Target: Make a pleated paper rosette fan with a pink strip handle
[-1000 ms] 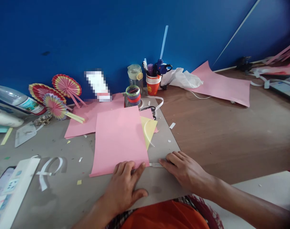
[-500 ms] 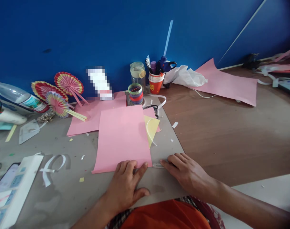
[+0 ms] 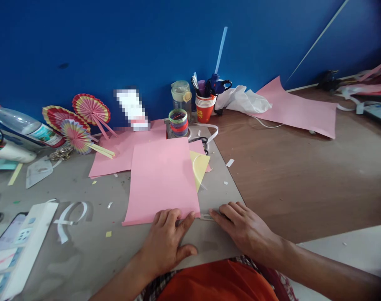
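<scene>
A pink sheet of paper (image 3: 163, 179) lies on the grey table, its near edge narrowly folded or curled. My left hand (image 3: 168, 236) rests on that near edge, fingertips pressing the paper at the right part, thumb apart and nothing gripped. Just right of the sheet, a small clear flat piece (image 3: 205, 217) lies on the table. The fingertips of my right hand (image 3: 240, 221) touch its right end; the fingers are bent and slightly spread, palm down. A yellow paper (image 3: 200, 167) shows from beneath the pink sheet's right side.
Paper fans (image 3: 91, 109), a bottle (image 3: 36, 130), a clear jar (image 3: 181, 97) and a red cup of pens and scissors (image 3: 204, 109) stand at the back. Another pink sheet (image 3: 303, 109) lies at right. A white case (image 3: 36, 246) is at left.
Both hands keep nearly the same places on the sheet and the clear piece. The view has shifted very slightly.
</scene>
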The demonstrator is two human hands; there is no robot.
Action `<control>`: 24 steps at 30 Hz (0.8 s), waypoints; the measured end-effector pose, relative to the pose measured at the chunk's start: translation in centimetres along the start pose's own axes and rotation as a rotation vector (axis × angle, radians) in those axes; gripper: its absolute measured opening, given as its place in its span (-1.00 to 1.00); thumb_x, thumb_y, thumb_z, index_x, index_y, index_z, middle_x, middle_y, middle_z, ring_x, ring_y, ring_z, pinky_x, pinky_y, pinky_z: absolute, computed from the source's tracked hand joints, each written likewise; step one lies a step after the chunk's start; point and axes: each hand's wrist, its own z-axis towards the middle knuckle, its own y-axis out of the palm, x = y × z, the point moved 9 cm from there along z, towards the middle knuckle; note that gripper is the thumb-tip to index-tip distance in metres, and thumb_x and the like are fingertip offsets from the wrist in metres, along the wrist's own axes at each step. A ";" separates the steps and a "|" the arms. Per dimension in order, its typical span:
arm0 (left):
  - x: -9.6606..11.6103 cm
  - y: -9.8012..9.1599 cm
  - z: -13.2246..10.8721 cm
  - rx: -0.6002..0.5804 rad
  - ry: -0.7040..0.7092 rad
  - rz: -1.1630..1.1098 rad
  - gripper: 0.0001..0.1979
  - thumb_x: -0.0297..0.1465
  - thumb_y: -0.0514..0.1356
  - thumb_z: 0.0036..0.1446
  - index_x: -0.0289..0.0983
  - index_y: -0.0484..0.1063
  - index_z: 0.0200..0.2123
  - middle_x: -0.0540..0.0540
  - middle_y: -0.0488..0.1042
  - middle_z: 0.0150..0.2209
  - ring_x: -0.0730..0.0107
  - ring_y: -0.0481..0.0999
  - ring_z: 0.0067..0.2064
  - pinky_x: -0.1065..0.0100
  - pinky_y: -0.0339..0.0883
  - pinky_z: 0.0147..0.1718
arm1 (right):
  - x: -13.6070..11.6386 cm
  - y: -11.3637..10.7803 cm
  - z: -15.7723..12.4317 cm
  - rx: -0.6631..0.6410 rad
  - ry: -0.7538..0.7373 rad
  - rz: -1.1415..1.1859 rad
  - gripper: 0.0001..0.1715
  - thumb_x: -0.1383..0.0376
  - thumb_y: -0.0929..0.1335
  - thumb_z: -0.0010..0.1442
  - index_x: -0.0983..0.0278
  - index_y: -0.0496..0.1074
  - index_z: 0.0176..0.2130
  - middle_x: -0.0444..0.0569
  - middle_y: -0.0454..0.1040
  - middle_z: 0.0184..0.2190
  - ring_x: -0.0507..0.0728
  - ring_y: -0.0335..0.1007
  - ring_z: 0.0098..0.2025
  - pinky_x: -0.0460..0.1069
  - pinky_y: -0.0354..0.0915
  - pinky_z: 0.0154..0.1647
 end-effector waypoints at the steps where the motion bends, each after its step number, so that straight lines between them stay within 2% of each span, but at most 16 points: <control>1: 0.0 0.1 0.0 -0.010 0.000 -0.005 -0.21 0.11 -0.01 0.08 -0.15 0.03 0.29 -0.22 0.25 -0.09 0.13 0.26 -0.11 0.09 0.22 -0.12 | 0.0 0.1 0.0 -0.004 0.004 -0.002 -0.57 0.47 0.21 0.17 0.40 0.32 0.05 0.08 0.34 -0.31 0.16 0.19 -0.30 0.04 0.17 -0.28; 7: 0.1 0.4 0.0 -0.031 -0.009 0.001 -0.20 0.11 0.00 0.08 -0.14 0.01 0.30 -0.22 0.25 -0.10 0.12 0.25 -0.12 0.07 0.22 -0.13 | -0.2 0.9 -0.2 -0.043 0.000 -0.021 -0.51 0.46 0.25 0.14 0.40 0.29 0.09 0.08 0.34 -0.28 0.17 0.18 -0.29 0.05 0.16 -0.26; 13: 0.4 -0.6 0.4 -0.016 0.077 -0.019 -0.24 0.05 0.00 0.14 -0.26 0.06 0.28 -0.24 0.30 -0.10 0.13 0.27 -0.11 0.09 0.23 -0.12 | 0.0 0.9 -0.2 -0.045 0.020 -0.031 -0.53 0.48 0.24 0.13 0.38 0.31 0.06 0.07 0.33 -0.30 0.15 0.17 -0.32 0.04 0.14 -0.29; 15: 0.3 -1.2 0.5 -0.030 0.132 -0.032 -0.34 -0.04 0.00 0.20 -0.30 0.12 0.25 -0.24 0.32 -0.10 0.16 0.28 -0.11 0.12 0.25 -0.12 | -0.1 0.7 -0.2 -0.042 0.015 -0.033 -0.54 0.48 0.24 0.14 0.38 0.31 0.05 0.06 0.32 -0.30 0.15 0.17 -0.32 0.04 0.14 -0.29; 18: 0.1 -2.0 0.6 -0.066 0.217 -0.024 -0.62 -0.33 -0.04 0.29 -0.26 0.26 0.13 -0.20 0.36 -0.13 0.23 0.31 -0.14 0.19 0.27 -0.15 | -0.2 0.5 -0.1 -0.048 0.007 -0.048 -0.52 0.50 0.24 0.12 0.39 0.31 0.05 0.07 0.33 -0.31 0.15 0.18 -0.31 0.04 0.13 -0.28; 20: -0.1 -2.2 0.9 -0.092 0.256 -0.007 -0.64 -0.46 -0.05 0.26 -0.24 0.30 0.09 -0.17 0.38 -0.17 0.26 0.32 -0.19 0.22 0.28 -0.19 | -0.1 0.6 -0.1 -0.061 0.011 -0.055 -0.50 0.51 0.25 0.10 0.39 0.30 0.07 0.06 0.33 -0.31 0.14 0.18 -0.31 0.03 0.13 -0.28; 24: 0.0 -1.9 1.9 -0.156 0.342 0.001 -0.59 -0.51 -0.04 0.24 -0.20 0.24 0.14 -0.13 0.37 -0.28 0.29 0.29 -0.29 0.30 0.28 -0.32 | -0.2 0.8 -0.2 -0.073 0.017 -0.054 -0.47 0.51 0.27 0.09 0.38 0.28 0.08 0.05 0.32 -0.31 0.14 0.18 -0.31 0.02 0.14 -0.29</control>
